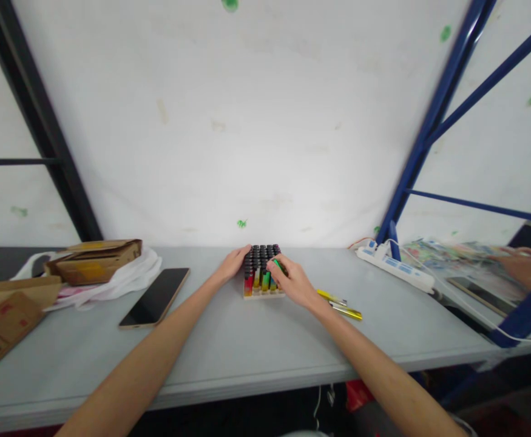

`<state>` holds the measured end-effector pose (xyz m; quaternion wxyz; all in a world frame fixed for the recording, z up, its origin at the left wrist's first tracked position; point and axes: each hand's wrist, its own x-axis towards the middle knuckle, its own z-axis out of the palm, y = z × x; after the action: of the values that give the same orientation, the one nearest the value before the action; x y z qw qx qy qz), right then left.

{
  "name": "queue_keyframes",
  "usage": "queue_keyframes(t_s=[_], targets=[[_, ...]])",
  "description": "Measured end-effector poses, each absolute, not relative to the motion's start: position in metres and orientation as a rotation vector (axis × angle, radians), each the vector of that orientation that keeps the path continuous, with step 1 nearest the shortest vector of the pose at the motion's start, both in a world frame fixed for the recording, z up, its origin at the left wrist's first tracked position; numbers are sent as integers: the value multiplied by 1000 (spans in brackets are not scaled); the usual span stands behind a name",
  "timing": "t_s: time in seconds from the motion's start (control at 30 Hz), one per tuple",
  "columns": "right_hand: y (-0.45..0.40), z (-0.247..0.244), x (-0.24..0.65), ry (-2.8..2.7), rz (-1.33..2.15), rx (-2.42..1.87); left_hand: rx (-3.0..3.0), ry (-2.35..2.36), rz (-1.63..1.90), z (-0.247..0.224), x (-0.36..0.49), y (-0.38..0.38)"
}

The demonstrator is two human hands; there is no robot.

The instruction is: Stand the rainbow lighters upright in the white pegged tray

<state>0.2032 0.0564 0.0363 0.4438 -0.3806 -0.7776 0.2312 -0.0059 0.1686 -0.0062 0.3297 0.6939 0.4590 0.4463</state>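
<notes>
A tray packed with upright lighters stands on the table near the wall. Black tops fill its back rows, and red, yellow and green bodies show along the front. My left hand grips the tray's left side, with its fingertips partly hidden behind it. Over the front right of the tray, my right hand pinches a green lighter. Just right of that hand lie slim yellow pieces with silvery parts, probably lighters too.
Left of the arms lies a black phone. Beyond it are a white plastic bag and open cardboard boxes. A white power strip sits at right by a blue post. Another person's hand shows at far right.
</notes>
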Motion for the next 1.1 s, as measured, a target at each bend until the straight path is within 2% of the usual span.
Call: queue_keyframes(t_s=[0.33,0.8,1.1], targets=[[55,46,216,-2136,188,-916,1844,1202,1152,-5,-5,168],[63,32,221,-2429,190,-898,1828,1175,1173,-7,-4,169],[63,34,222,-2393,392,-901,1803,1191,1161,-6,-5,168]])
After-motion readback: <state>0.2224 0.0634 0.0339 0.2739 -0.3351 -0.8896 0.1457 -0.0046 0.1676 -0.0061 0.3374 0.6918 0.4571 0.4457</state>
